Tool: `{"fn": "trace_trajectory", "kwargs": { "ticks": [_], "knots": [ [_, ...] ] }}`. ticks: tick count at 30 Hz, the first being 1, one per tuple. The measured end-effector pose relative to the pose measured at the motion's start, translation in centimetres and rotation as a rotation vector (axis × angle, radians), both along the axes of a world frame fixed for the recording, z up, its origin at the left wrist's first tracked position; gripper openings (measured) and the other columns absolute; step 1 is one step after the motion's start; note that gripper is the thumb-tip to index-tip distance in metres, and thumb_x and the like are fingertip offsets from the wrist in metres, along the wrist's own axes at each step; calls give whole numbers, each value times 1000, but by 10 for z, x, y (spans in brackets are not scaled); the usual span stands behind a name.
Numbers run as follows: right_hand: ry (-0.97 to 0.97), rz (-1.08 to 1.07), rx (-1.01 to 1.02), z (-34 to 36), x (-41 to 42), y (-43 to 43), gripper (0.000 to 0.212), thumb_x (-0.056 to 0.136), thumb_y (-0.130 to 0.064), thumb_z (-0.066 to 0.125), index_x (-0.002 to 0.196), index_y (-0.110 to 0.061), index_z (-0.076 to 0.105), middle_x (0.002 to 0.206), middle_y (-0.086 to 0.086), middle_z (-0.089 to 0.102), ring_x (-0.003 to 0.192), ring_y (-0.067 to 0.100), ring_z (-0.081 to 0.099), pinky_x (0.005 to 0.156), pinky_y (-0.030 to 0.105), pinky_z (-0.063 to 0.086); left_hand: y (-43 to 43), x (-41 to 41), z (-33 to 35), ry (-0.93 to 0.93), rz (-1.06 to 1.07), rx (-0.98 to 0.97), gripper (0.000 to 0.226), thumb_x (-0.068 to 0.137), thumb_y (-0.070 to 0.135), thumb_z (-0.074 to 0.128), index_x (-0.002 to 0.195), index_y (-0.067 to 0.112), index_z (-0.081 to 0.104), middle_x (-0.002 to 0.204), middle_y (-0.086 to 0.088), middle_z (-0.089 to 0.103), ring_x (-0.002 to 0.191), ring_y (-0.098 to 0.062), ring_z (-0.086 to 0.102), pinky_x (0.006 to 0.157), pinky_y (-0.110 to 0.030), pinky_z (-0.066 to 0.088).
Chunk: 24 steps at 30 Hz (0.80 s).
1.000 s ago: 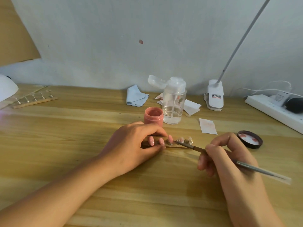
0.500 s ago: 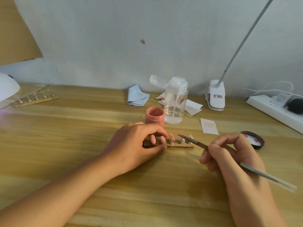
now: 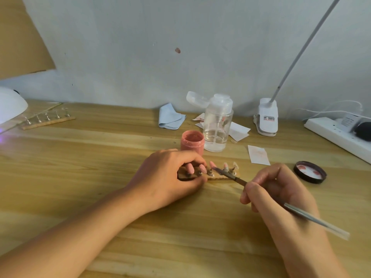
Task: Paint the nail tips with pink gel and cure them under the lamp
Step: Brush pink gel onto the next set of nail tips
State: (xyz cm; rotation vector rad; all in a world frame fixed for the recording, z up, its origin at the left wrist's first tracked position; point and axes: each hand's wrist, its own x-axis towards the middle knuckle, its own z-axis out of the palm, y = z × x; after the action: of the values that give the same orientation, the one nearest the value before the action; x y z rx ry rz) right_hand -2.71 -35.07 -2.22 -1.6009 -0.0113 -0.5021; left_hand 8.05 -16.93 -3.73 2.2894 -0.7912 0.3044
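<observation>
A small wooden strip [image 3: 219, 178] with several nail tips [image 3: 225, 167] on metal stands lies mid-table. My left hand [image 3: 166, 175] grips its left end, fingers curled over it. The three tips nearest that hand look pink; the two right ones look mostly clear. My right hand [image 3: 281, 195] pinches a thin brush [image 3: 232, 174], its tip touching the third tip. Just behind the strip stands the open pink gel jar [image 3: 192, 143]. The white curing lamp [image 3: 10, 106] glows purple at the far left edge.
A second wooden strip [image 3: 48, 121] with bare stands lies by the lamp. Behind the jar stand a clear pump bottle [image 3: 217, 127], a blue cloth [image 3: 170, 119] and paper wipes [image 3: 258, 155]. The jar's lid [image 3: 310, 171], a clip lamp base [image 3: 267, 119] and a power strip [image 3: 339, 135] sit right.
The brush lifted off the tips half a second ago, and its tip is now back down on the strip, at the third tip. My left hand has kept its hold.
</observation>
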Motion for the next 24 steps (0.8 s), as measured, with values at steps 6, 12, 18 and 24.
{"fn": "trace_trajectory", "kwargs": {
  "ticks": [6, 12, 18, 24],
  "knots": [
    [5, 2, -7, 1, 0, 2, 16, 84, 9, 63, 76, -1, 52, 62, 15, 66, 46, 3, 53, 48, 11, 42, 0, 0, 0, 0, -10, -6, 25, 75, 52, 67, 98, 41, 69, 86, 20, 69, 81, 2, 61, 74, -28, 52],
    [10, -67, 48, 1, 1, -5, 25, 84, 7, 63, 69, -9, 51, 55, 12, 63, 46, 6, 53, 47, 14, 43, 0, 0, 0, -5, -4, -5, 24, 74, 50, 68, 97, 40, 70, 85, 21, 69, 82, 2, 61, 73, -29, 53],
    [22, -49, 38, 0, 1, -1, 22, 86, 4, 59, 71, -8, 48, 56, 11, 65, 45, 9, 48, 47, 18, 39, 1, 0, 0, 7, -11, -8, 26, 75, 51, 67, 99, 42, 70, 85, 20, 69, 81, 1, 62, 74, -30, 53],
    [16, -54, 95, 1, 0, -3, 20, 89, 5, 55, 74, -5, 45, 54, 12, 64, 43, 9, 46, 44, 14, 40, 1, -1, 1, 15, -17, -13, 19, 78, 41, 74, 97, 42, 71, 83, 18, 69, 80, 0, 62, 72, -30, 53]
  ]
}}
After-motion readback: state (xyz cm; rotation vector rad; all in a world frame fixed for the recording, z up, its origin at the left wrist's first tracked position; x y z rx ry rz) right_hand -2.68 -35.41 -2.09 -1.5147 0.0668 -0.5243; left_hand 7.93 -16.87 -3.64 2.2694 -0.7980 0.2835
